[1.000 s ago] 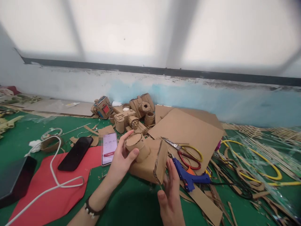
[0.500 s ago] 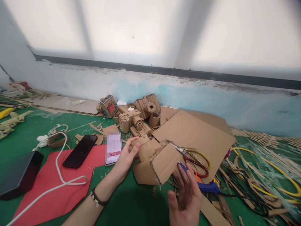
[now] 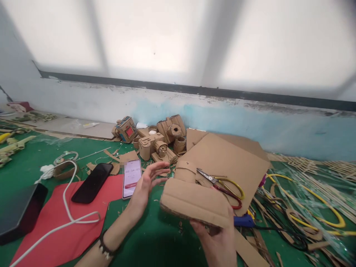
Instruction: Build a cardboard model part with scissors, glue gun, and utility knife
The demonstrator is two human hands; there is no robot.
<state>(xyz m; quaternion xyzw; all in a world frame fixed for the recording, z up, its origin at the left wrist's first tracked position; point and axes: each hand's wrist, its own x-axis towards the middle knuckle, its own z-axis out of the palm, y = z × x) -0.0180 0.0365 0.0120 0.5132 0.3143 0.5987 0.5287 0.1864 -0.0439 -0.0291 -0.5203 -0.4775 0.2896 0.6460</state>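
My right hand (image 3: 215,237) grips a cardboard camera model (image 3: 196,200) at its right end, with the thumb underneath and the other fingers partly hidden behind it. The body is a rounded, folded cardboard box, and a short cardboard tube (image 3: 185,171) sticks out on its far side. My left hand (image 3: 146,185) is open to the left of the model, fingers spread and apart from it. Just beyond the model, scissors (image 3: 226,185) with yellow and red handles lie on a large cardboard sheet (image 3: 222,155). A blue-handled tool (image 3: 244,221) lies right of my right hand.
Finished-looking cardboard cameras (image 3: 151,145) stand against the wall. A lit phone (image 3: 131,180), a dark phone (image 3: 92,183), red paper (image 3: 63,218), a white cable (image 3: 67,189) and a black box (image 3: 22,213) lie left. Cardboard scraps, a black cord and a yellow cable (image 3: 330,213) clutter the right.
My left hand has let go of the cardboard camera and opened away from it. My right hand has closed on its right end, and the model has turned so its long flat side shows.
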